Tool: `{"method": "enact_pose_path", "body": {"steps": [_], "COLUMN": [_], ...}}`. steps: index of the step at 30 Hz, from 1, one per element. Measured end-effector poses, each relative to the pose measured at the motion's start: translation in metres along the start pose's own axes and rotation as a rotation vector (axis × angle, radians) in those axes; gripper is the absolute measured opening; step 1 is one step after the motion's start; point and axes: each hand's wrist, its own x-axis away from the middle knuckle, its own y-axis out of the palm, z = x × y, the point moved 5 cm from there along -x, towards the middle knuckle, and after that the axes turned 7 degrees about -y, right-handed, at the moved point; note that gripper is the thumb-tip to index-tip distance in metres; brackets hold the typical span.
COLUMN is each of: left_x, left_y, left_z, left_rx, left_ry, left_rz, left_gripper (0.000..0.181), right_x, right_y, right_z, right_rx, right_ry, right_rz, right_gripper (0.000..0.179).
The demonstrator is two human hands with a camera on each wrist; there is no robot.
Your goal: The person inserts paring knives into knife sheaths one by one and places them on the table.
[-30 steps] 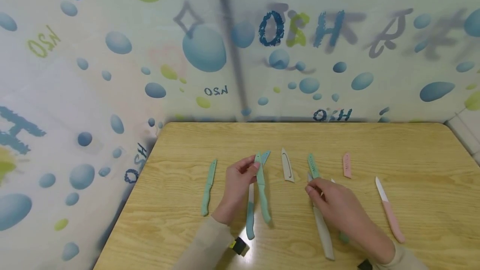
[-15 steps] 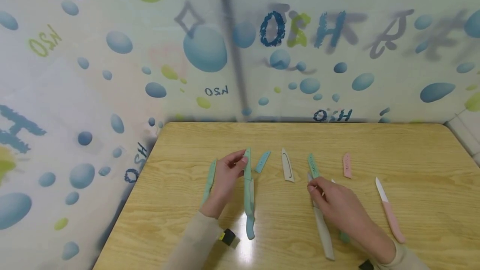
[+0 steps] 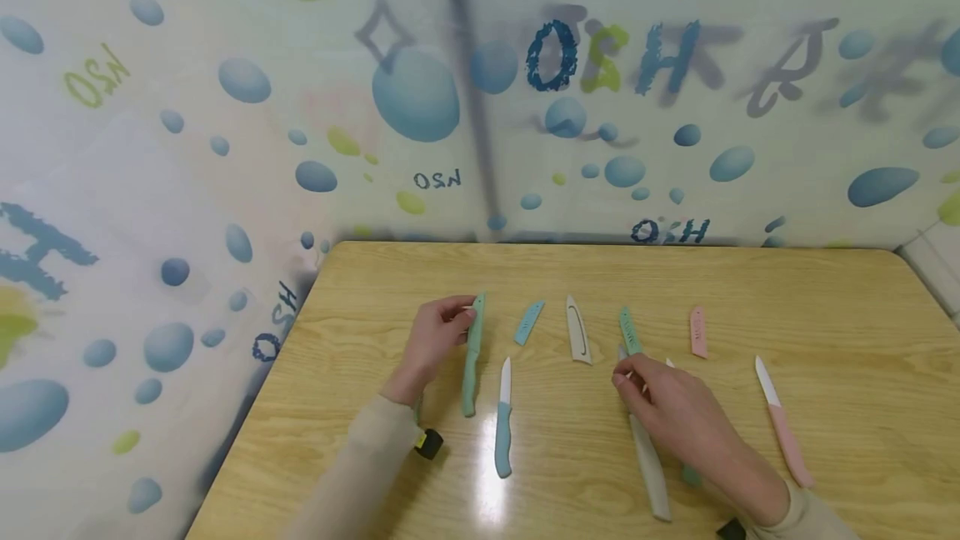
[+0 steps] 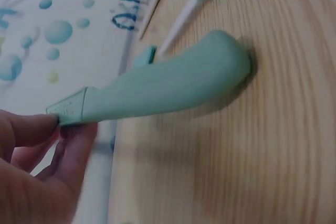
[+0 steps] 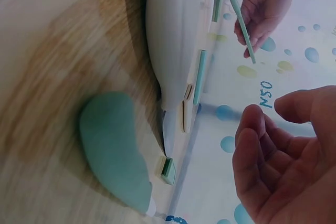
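My left hand (image 3: 431,340) pinches the sheathed tip of a green knife (image 3: 470,377), whose handle points toward me. In the left wrist view that handle (image 4: 173,82) is near the tabletop; contact is unclear. Another sheathed green knife is mostly hidden behind the left wrist. My right hand (image 3: 667,407) hovers over a white-handled knife (image 3: 651,473), holding nothing; the right wrist view shows its thumb and fingers (image 5: 249,153) apart. Beneath it lies an unsheathed green-handled knife (image 5: 113,145), largely covered in the head view. A green sheath (image 3: 629,330) lies just beyond its fingertips.
A blue-handled knife (image 3: 503,436) lies bare between the hands, with a blue sheath (image 3: 529,322) and a white sheath (image 3: 578,332) behind it. To the right are a pink sheath (image 3: 698,333) and a bare pink-handled knife (image 3: 784,436). A patterned curtain (image 3: 420,190) borders the table.
My left hand has carried the sheathed green knife leftward, away from above the blue-handled knife, which is now uncovered. My right hand has stayed nearly still.
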Motion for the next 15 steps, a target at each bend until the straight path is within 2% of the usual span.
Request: {"method": "enact_pose_path", "body": {"steps": [7,10,15], "left_x": [-0.008,-0.014,-0.019], "left_y": [-0.020,-0.022,-0.022], "left_z": [-0.008,-0.012,-0.011], "left_rx": [-0.217,-0.308,-0.521], "left_ry": [-0.004,-0.010,0.006], "left_rz": [0.003,-0.025,-0.060], "left_gripper": [0.026,0.025,0.024], "right_x": [0.000,-0.001,-0.002], "right_y": [0.001,0.003,0.004], "right_z": [0.000,0.000,-0.001], "right_rx": [0.001,0.005,0.006], "right_ry": [-0.009,-0.007,-0.016], "right_rz": [0.000,-0.008,-0.023], "right_gripper": [0.011,0.013,0.016]}}
